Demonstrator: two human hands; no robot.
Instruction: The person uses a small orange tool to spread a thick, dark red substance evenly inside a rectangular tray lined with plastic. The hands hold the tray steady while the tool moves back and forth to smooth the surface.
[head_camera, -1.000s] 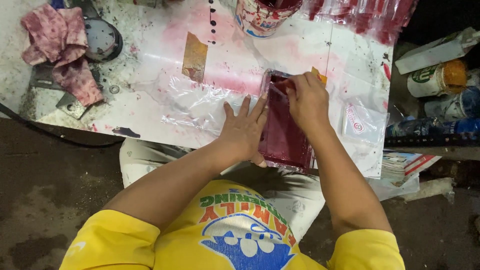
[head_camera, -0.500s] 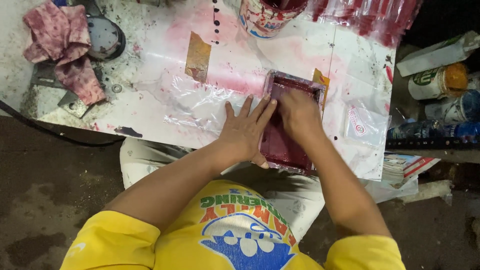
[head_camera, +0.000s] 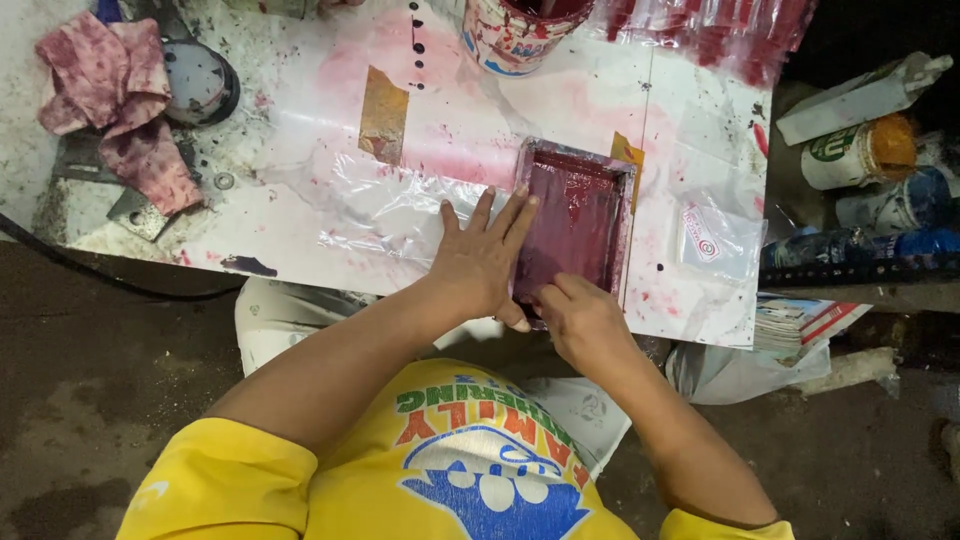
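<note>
A small rectangular printing screen (head_camera: 580, 205), soaked dark red, lies on a white ink-stained table (head_camera: 300, 130). My left hand (head_camera: 480, 258) rests flat with fingers spread, on the screen's left edge and on a clear plastic bag (head_camera: 390, 215) lying beside and under it. My right hand (head_camera: 582, 322) sits at the near end of the screen. Its fingers are curled down onto the mesh, and whatever small tool they grip is hidden beneath them.
A red-smeared paint bucket (head_camera: 510, 35) stands at the table's far edge. Pink-stained rags (head_camera: 110, 90) lie at the left, and a small printed clear bag (head_camera: 715, 240) lies right of the screen. Cans and bottles (head_camera: 850, 150) crowd a shelf at the right. A black cable (head_camera: 80, 275) crosses the floor.
My right hand has slid along the screen from its far end to its near end, toward my body. The left hand has stayed pressed in place.
</note>
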